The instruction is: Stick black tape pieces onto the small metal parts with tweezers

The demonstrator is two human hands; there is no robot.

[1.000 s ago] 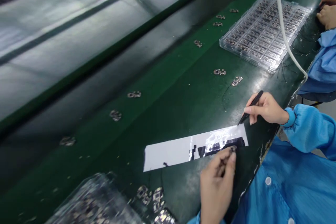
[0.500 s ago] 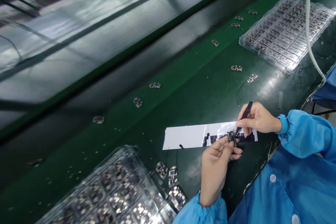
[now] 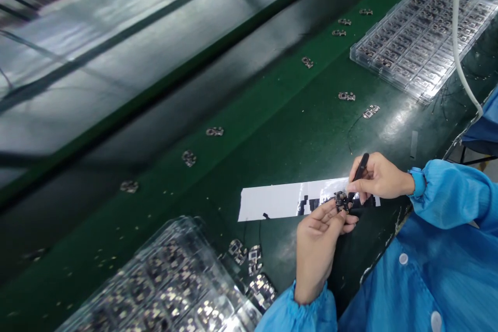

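Note:
My left hand (image 3: 321,238) pinches a small circuit board (image 3: 341,200) between thumb and fingers, above a white strip (image 3: 268,202) that carries black pieces. In my right hand (image 3: 377,179) are black tweezers (image 3: 362,167), slanting down with their tips at the board's right side. Whether the tips grip anything is too small to tell. Left of my left hand lie several loose boards (image 3: 255,259), and thin dark wires run up from two of them. Another board with a wire (image 3: 371,111) rests on the green table beyond my right hand.
A clear compartment tray (image 3: 422,94) full of boards lies at the back right. Another tray (image 3: 187,225) of boards fills the lower left. Spaced boards (image 3: 215,132) lie along a green belt (image 3: 257,98). A white cable (image 3: 456,21) hangs at the right.
The boards on the belt have moved toward the lower left, relative to the table. My right hand's tweezers have shifted slightly at the held board. The whole view has also shifted slightly.

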